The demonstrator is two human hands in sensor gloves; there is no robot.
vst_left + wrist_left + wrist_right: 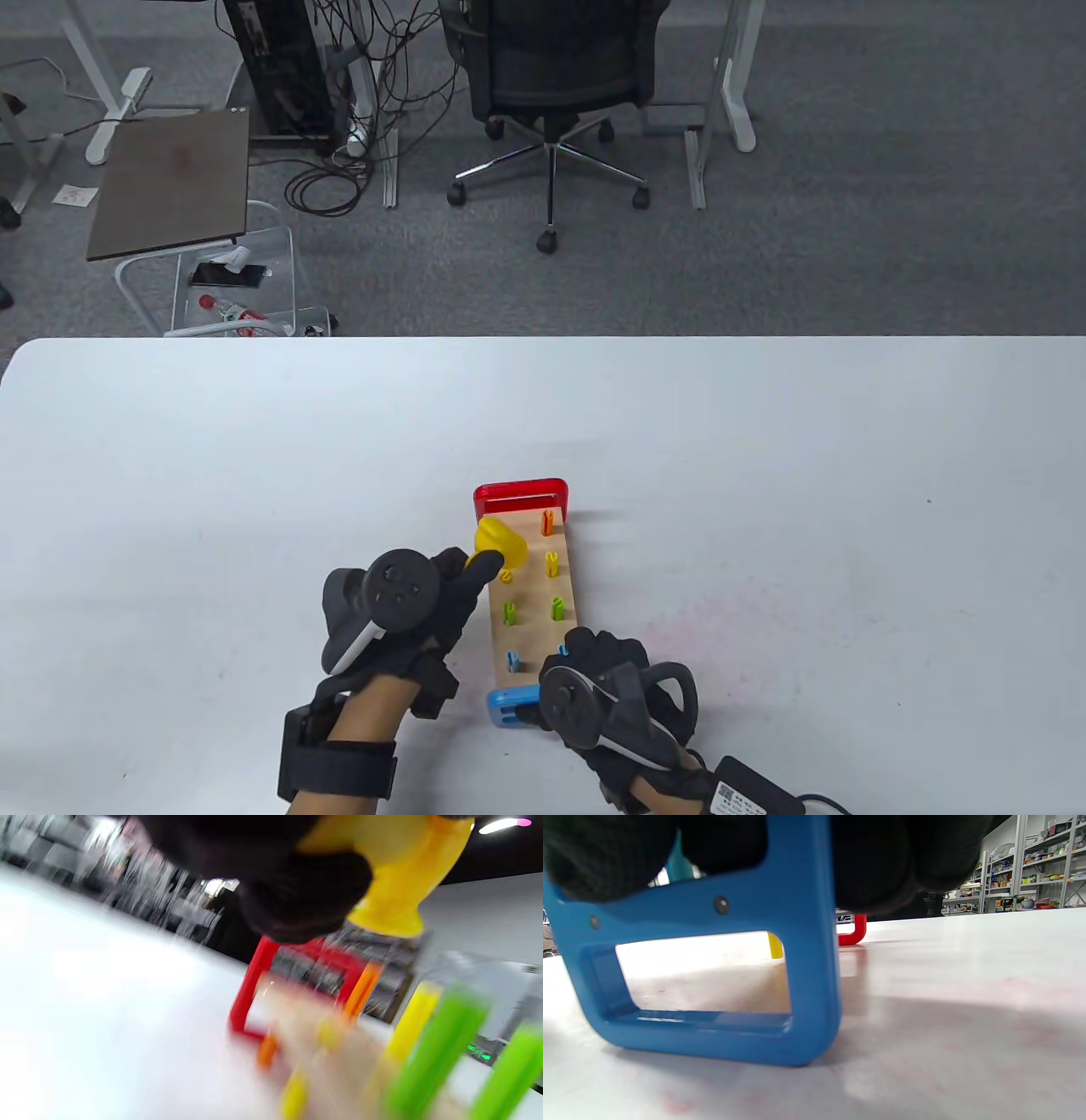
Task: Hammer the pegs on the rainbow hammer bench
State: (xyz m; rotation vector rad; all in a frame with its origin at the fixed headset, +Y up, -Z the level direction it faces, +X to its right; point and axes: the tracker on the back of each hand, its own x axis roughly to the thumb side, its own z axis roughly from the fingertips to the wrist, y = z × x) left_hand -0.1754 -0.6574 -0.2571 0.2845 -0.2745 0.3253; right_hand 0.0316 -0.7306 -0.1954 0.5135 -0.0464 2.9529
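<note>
— Where does the hammer bench [533, 603] stand?

— On the white desk [764, 475], toward its 6 o'clock edge, lying lengthwise with the red end leg [520, 495] at 12 o'clock and the blue end leg [509, 707] at 6 o'clock.

— And the hands?

— The right hand [607, 688] rests on the 6 o'clock end; its grip presses down over the blue leg, fingers curled on top, as the right wrist view shows. The left hand [407, 611] has its grip wrapped around the yellow hammer [499, 543], whose head hangs over the board's 12 o'clock part, near its 9 o'clock row.

— How far along is it?

— Early to midway, I judge. In the 3 o'clock row the orange peg [547, 521], yellow peg [552, 564] and green peg [557, 608] all stand up from the wood. The 9 o'clock row looks a little lower by the hammer, but the blur in the left wrist view keeps me from being sure.

— What remains?

— Most pegs, it seems. The blue peg [512, 661] near 6 o'clock also shows above the board; its neighbour is mostly hidden by the right hand.
</note>
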